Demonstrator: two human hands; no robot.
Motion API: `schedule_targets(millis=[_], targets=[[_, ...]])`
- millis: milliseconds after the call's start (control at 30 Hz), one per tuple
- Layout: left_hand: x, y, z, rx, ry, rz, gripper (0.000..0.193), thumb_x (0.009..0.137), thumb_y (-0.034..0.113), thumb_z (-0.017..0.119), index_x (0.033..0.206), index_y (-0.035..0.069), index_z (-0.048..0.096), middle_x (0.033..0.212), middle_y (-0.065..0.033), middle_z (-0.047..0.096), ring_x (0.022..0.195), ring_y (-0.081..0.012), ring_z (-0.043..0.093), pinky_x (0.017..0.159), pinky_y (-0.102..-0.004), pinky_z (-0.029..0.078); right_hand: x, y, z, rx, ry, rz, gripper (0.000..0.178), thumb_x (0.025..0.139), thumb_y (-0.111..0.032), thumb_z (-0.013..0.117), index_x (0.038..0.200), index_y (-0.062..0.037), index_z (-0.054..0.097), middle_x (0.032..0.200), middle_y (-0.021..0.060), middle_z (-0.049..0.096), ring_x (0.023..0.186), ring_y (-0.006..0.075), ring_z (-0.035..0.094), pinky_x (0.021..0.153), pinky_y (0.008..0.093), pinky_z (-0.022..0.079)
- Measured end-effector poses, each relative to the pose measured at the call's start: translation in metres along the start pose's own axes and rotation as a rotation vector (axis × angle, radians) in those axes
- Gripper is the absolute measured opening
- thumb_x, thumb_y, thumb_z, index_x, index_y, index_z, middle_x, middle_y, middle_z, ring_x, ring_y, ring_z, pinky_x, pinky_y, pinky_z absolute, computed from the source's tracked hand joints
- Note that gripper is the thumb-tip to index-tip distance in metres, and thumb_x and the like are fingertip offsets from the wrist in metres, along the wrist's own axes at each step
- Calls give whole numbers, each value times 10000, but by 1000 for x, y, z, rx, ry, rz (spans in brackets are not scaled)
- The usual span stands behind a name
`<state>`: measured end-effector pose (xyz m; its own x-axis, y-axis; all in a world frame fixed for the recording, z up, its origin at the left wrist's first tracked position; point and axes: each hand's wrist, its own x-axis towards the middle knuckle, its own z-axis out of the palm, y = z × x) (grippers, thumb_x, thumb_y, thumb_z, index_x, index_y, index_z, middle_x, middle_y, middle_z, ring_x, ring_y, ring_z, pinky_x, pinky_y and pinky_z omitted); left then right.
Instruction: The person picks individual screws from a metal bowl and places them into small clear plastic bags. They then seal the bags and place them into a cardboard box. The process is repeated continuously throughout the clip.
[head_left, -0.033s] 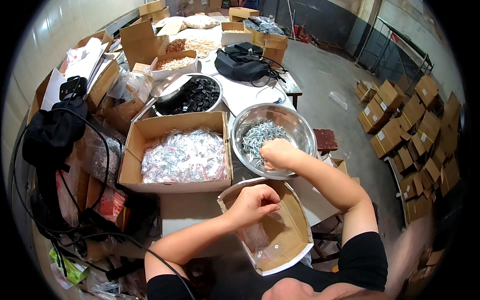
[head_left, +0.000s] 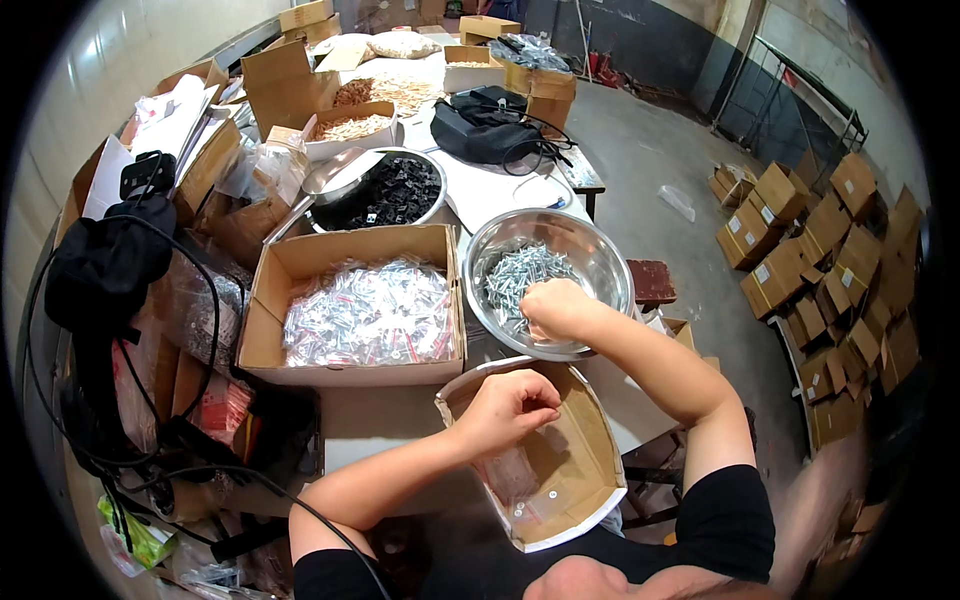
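My right hand (head_left: pixel 556 309) reaches into a steel bowl (head_left: pixel 608 262) that holds a heap of silvery screws (head_left: pixel 528 268). Its fingers are curled together at the near edge of the heap, and whatever they grip is hidden. Over an open cardboard tray (head_left: pixel 590 455) in front of me, my left hand (head_left: pixel 508 405) is held in a pinch. Anything between its thumb and fingers is too small to make out. Inside the tray lie clear plastic bags (head_left: pixel 510 478) and a few tiny pale pieces.
Left of the bowl stands a cardboard box (head_left: pixel 350 376) full of clear bags with hardware. Behind it are a bowl of black parts (head_left: pixel 400 190) with a metal scoop (head_left: pixel 335 178), a black bag (head_left: pixel 480 125) and wooden pegs (head_left: pixel 350 127). Cartons (head_left: pixel 825 290) are stacked at right.
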<state>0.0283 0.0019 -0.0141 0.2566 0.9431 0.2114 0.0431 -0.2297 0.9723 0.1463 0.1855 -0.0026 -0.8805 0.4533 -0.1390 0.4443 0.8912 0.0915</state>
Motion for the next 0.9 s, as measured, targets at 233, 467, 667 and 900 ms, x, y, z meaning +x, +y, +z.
schedule_targets(millis=[233,467,667,900], targets=[[2,12,0,28,-24,-50,143,897,4,593,1038,-6,616,854,-65,645,771,-122,596,724,-271,501,-9,-14,-16,-61,-49,-18,260,679,-255,787,785,-29,713,838,175,685,793,321,691,696,398,567],[0,10,0,-10,1,-158,166,906,83,646,1039,-15,665,762,-45,661,675,-80,590,634,-254,501,-12,-1,-16,-46,-60,63,230,721,-250,709,813,-40,717,855,173,679,811,327,682,703,407,556],[-1,14,-5,111,23,-30,179,914,104,636,1034,-20,681,789,-85,673,680,-100,610,626,-263,503,-45,2,-39,497,515,42,183,717,-136,696,826,8,676,745,127,634,640,243,624,606,344,505],[-1,37,-10,240,-7,-42,199,868,168,716,796,-11,666,633,-76,617,561,-80,542,527,-280,447,-67,-8,-33,846,726,90,115,714,-37,697,814,13,675,719,62,620,579,103,569,530,245,458]])
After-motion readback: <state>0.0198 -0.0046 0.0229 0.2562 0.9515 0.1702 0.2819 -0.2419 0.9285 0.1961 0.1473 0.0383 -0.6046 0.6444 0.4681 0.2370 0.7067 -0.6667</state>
